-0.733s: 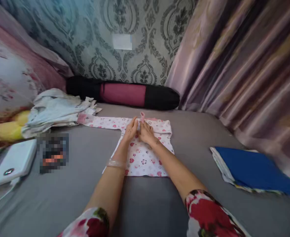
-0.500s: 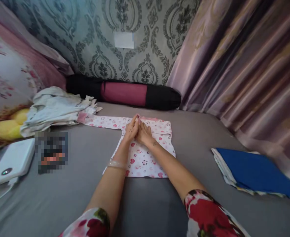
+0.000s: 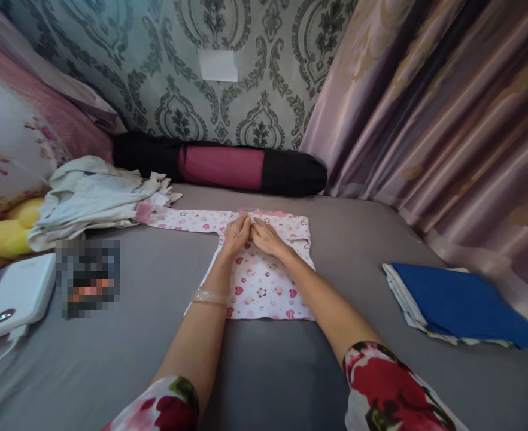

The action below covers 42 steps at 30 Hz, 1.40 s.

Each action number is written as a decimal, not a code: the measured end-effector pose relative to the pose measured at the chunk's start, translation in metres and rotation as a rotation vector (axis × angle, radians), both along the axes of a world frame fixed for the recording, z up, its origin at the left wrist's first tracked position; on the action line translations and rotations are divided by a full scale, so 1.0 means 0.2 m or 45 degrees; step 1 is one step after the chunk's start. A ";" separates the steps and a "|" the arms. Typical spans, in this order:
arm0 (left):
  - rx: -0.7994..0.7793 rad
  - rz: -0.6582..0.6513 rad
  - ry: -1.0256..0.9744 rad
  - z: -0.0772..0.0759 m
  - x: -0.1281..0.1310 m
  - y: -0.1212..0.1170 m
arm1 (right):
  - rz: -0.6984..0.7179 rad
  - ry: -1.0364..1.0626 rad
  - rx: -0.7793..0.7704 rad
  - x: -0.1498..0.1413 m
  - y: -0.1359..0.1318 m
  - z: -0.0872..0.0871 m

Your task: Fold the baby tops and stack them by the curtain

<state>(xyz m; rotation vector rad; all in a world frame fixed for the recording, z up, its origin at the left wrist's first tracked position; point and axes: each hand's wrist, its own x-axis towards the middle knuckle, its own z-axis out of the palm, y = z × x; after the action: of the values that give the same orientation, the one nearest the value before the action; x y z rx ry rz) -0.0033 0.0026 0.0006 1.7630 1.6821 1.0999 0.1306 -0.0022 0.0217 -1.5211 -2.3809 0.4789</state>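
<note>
A small white long-sleeved shirt with pink hearts and flowers lies flat on the grey bed sheet. One sleeve stretches out to the left and ends in a pink cuff; the other is folded across the upper body. At the neckline, my left hand has its fingers closed on the fabric, and a clear bangle circles that wrist. My right hand is beside it, fingers bent and pressed together on the shirt at the same spot. The fingertips are partly hidden.
A rumpled pile of pale clothes touches the left cuff. A black and maroon roll lies along the wall. Folded blue cloth is at right, a white power bank with a cable and a blurred item at left.
My right hand has shifted slightly from lying over the fabric to bent fingers, a little apart from the left. The view has moved slightly; the shirt lies the same.
</note>
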 end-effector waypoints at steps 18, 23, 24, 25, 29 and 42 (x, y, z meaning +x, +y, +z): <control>0.211 0.078 0.033 -0.11 -0.03 0.06 | -0.448 -0.201 0.041 0.11 0.07 -0.09; 0.102 0.151 0.252 -0.09 -0.03 0.02 | -0.546 -0.255 -0.038 0.18 0.06 -0.12; 0.077 0.154 0.289 -0.08 -0.02 0.02 | -0.575 -0.265 -0.053 0.20 0.06 -0.12; 0.054 0.155 0.322 -0.07 -0.02 0.01 | -0.603 -0.276 -0.064 0.23 0.06 -0.11; -0.006 0.173 0.406 -0.07 -0.01 0.01 | -0.700 -0.320 -0.057 0.36 0.09 -0.10; -0.091 0.126 0.606 -0.07 0.00 -0.02 | -0.957 -0.334 -0.007 0.42 0.10 -0.10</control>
<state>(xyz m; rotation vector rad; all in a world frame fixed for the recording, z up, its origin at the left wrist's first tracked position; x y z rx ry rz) -0.0027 -0.0016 -0.0138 2.0240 2.0712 0.6764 0.2145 0.0177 0.0009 -2.4132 -1.7441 0.1122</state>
